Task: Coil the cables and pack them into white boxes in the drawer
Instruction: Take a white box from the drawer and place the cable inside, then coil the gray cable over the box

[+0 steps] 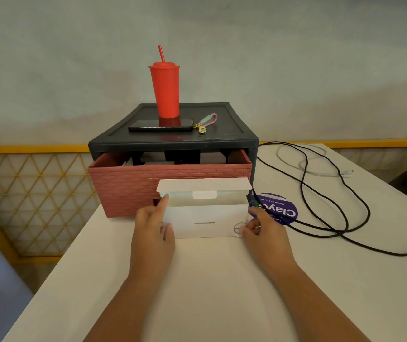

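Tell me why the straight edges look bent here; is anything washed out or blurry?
Head view: the wide-angle lens bows the drawer unit and yellow rail; the white box, held by left hand and right hand, looks washed out; the phone screen mirrors the red cup.

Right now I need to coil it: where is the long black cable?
In the head view, the long black cable lies uncoiled on the white table, right of the brick-patterned pink drawer.

Dim warm light, soft shadows, slight blur, edges bowed.
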Available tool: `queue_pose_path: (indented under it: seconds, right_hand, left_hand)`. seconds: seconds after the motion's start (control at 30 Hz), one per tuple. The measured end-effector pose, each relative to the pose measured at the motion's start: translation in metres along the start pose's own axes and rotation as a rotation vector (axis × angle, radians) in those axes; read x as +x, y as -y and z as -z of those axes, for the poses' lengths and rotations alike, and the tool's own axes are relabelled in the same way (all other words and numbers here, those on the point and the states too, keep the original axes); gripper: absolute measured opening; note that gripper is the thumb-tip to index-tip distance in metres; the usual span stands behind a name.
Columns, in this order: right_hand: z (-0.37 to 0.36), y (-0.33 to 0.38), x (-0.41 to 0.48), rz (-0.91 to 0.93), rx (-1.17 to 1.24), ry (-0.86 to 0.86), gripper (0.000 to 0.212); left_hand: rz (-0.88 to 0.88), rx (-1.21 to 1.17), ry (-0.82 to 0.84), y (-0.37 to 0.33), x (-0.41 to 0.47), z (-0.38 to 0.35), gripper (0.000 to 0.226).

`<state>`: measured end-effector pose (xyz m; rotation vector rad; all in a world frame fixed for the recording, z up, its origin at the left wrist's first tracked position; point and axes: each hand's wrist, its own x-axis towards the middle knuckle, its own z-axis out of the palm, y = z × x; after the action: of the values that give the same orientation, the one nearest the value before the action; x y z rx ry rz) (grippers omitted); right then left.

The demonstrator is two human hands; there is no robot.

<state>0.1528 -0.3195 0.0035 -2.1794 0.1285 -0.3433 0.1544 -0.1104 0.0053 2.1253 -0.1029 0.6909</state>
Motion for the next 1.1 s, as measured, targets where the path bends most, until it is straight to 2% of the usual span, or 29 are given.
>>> queue_pose_path:
  seconds: [0.1, 0.27, 0.37, 0.47, 0.57, 0.7, 0.8, 0.9, 1.0, 1.1]
  right_hand:
    - [0.001, 0.0, 0.0, -0.025, 0.026, -0.006, 0.032]
    - [0.006, 0.0, -0.005, -0.063, 0.156, -0.059, 0.028]
    - [0.012, -0.002, -0.008, -0.072, 0.257, -0.1, 0.025]
    - [0.027, -0.003, -0.006, -0.07, 0.374, -0.189, 0.02]
    - [0.054, -0.008, 0.004, -0.032, 0.391, -0.274, 0.018]
    - [0.108, -0.033, 0.029, 0.001, 0.244, -0.397, 0.022]
    - [0.149, -0.067, 0.054, -0.078, 0.04, -0.423, 0.031]
    - [0.178, -0.112, 0.077, -0.223, -0.182, -0.328, 0.04]
    - [0.193, -0.147, 0.095, -0.371, -0.452, -0.166, 0.046]
    - [0.2, -0.162, 0.115, -0.402, -0.753, -0.048, 0.043]
  left_hand:
    - [-0.044, 0.008, -0.079, -0.002, -0.001, -0.002, 0.052]
    - [-0.111, -0.004, -0.163, -0.018, -0.014, -0.007, 0.03]
    - [-0.259, -0.06, -0.052, -0.034, -0.023, -0.018, 0.02]
    - [-0.358, -0.104, 0.129, -0.058, -0.032, -0.036, 0.02]
    - [-0.418, -0.131, 0.267, -0.087, -0.034, -0.061, 0.023]
    - [-0.394, -0.13, 0.487, -0.133, -0.027, -0.105, 0.021]
    - [-0.332, 0.011, 0.638, -0.155, -0.023, -0.149, 0.034]
    - [-0.312, 0.226, 0.763, -0.165, -0.025, -0.193, 0.051]
    - [-0.285, 0.324, 0.862, -0.168, -0.024, -0.23, 0.056]
    - [-0.283, 0.378, 0.879, -0.173, -0.011, -0.257, 0.06]
